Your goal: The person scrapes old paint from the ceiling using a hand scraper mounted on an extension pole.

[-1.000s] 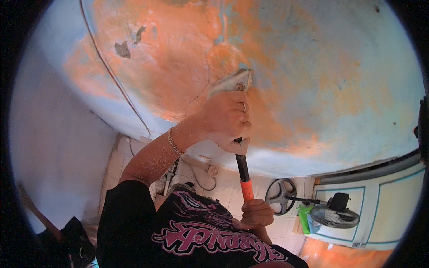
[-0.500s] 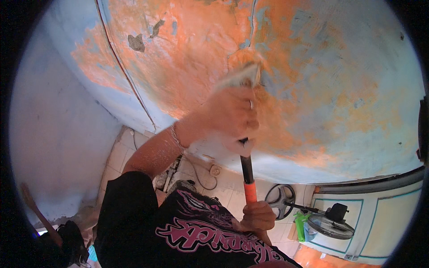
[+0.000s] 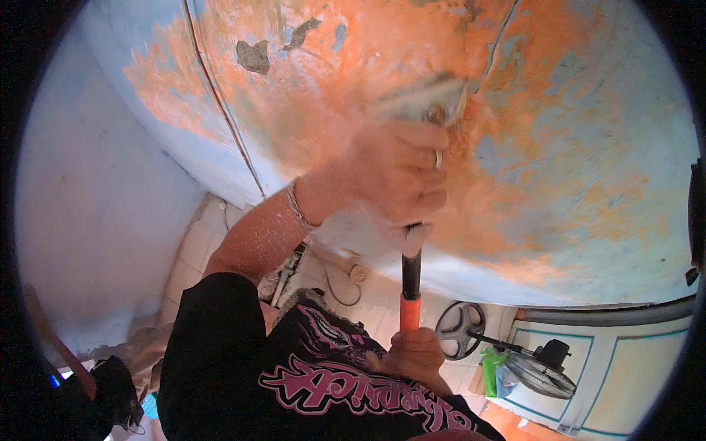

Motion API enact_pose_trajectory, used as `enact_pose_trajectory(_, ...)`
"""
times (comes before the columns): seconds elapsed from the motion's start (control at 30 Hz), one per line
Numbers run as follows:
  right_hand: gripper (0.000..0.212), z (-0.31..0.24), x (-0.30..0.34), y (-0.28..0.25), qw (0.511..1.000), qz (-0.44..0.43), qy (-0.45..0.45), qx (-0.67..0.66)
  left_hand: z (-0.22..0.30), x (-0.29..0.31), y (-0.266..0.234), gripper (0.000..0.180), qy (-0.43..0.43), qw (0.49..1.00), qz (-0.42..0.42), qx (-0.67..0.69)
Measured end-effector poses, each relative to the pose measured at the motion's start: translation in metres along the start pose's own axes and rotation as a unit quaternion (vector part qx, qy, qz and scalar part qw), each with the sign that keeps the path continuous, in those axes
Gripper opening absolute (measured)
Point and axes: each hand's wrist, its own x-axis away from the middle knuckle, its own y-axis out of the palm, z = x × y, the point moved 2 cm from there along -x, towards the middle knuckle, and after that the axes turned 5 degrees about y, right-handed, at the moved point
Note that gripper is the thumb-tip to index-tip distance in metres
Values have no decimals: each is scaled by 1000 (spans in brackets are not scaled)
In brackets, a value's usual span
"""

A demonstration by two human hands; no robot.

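My left hand [image 3: 401,173], with a ring and a bracelet, wraps round the upper shaft of a long-handled scraper. The scraper's black and orange handle [image 3: 410,279] runs down toward my body. Lower down, my right hand [image 3: 413,359] is closed round it below the orange band. The flat, wide scraper head [image 3: 434,99], blurred by motion, lies at the wall [image 3: 544,147], whose orange and pale blue paint is patchy. I cannot tell whether its edge touches. Pale dust speckles my left forearm.
A cable [image 3: 220,110] runs down the wall on the left, near a chipped grey patch [image 3: 254,57]. At lower right stand a fan [image 3: 540,371], a dark wheel-shaped base [image 3: 461,329] and a pale door [image 3: 588,360]. A cord [image 3: 334,294] lies on the tiles. Another person's arm [image 3: 66,360] shows at lower left.
The view has shifted, and the wall marks sit farther right. The scraper head and my left hand have moved up and right in the picture. Both hands keep their hold.
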Motion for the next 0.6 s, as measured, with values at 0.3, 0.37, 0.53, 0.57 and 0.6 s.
enact_pose_trajectory(0.3,32,-17,8,10,999,-15,16,45,10,11,0,21,7,1000,7,-1)
enact_pose_trajectory(0.37,32,-23,6,10,999,-13,-2,50,6,8,-2,21,12,1000,-3,25)
enact_pose_trajectory(0.53,29,-6,2,13,997,20,19,67,-20,-2,-15,23,30,999,6,-12)
enact_pose_trajectory(0.57,28,-11,-1,9,997,11,20,79,-21,-2,-17,23,40,999,7,-20)
enact_pose_trajectory(0.6,27,-12,-2,6,996,4,21,89,-19,-1,-15,20,21,999,-29,4)
